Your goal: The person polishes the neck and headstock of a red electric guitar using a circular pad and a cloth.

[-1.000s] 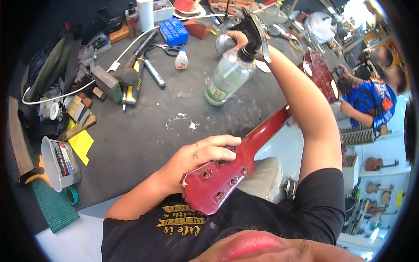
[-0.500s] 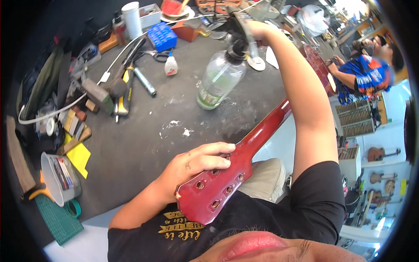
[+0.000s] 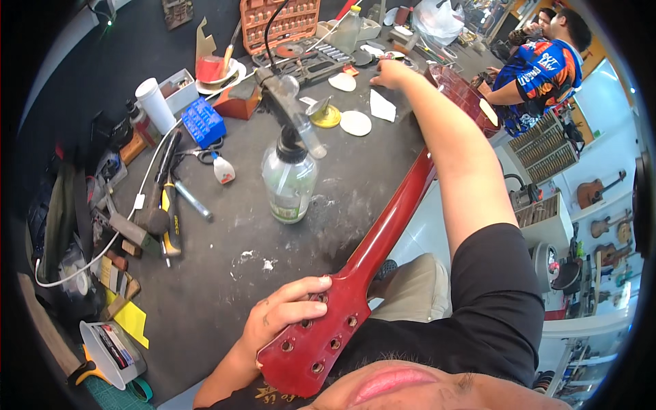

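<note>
"Status on L hand (image 3: 280,318)?"
"Grasping the red guitar's headstock (image 3: 311,359), fingers over its L edge by the tuner holes (image 3: 335,344); thumb's hidden."
"And R hand (image 3: 392,74)?"
"Far side of bench (image 3: 205,301), nr a white paper piece (image 3: 383,106). Fingers bent; can't tell if it's holding smth."
"Guitar pos?"
"Diag.: headstock nr chest, neck (image 3: 389,236) up-R, body (image 3: 461,99) at bench's R side, partly behind R forearm (image 3: 454,147)."
"Spray bottle (image 3: 290,184)?"
"Upright on bench, L of neck."
</note>
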`<state>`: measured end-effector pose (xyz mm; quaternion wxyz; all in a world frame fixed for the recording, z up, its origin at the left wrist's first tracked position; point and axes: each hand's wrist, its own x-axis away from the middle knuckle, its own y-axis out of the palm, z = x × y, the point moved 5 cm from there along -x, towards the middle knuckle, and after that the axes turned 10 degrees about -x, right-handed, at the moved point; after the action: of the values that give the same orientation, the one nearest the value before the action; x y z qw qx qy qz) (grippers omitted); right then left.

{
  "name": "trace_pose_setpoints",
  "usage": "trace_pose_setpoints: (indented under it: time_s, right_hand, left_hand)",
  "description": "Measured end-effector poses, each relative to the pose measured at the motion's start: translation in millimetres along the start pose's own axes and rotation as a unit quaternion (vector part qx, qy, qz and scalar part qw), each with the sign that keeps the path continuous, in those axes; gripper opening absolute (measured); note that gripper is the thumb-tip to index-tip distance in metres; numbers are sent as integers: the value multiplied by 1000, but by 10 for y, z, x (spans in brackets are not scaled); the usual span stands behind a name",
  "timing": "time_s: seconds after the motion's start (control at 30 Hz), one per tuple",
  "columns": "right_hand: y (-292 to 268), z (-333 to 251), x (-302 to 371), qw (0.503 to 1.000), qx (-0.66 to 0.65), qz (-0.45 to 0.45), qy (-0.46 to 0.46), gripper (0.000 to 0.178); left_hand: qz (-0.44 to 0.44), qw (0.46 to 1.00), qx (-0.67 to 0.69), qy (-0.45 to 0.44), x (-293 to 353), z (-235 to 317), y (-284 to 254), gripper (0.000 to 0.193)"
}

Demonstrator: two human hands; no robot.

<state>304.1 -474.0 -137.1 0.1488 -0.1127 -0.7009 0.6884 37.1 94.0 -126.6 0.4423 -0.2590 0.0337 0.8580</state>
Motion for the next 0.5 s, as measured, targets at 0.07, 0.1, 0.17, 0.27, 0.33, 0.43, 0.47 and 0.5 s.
trace_pose_setpoints:
  time_s: [0.07,0.1,0.17,0.27,0.33,0.43,0.47,0.5]
  right_hand:
    - [41,19,-57,998,-46,24,23,57]
    - [20,73,-53,994,-92,66,-3,54]
    - [56,176,-36,980,-172,100,10,41]
    - [-152,8,-117,989,-51,107,89,39]
    - [-356,-644,168,992,-13,65,-108,37]
    - [-379,-1004,559,963,-155,-64,-212,40]
    - [-413,-1160,806,943,-200,-122,-237,43]
    - [-353,-1241,858,922,-225,-164,-270,52]
  left_hand:
    - [-5,1000,-7,-13,-30,32,-5,44]
    - [-8,1000,-9,-7,-57,29,-7,44]
    - [-23,1000,6,-11,-42,29,28,45]
    - [-31,999,-7,-30,-56,60,45,46]
    - [-2,999,-18,-31,-22,53,32,45]
    - [-9,1000,-15,-10,-31,43,62,44]
    - [-14,1000,-13,-11,-26,41,64,44]
    - [-10,1000,-16,-9,-18,45,59,44]
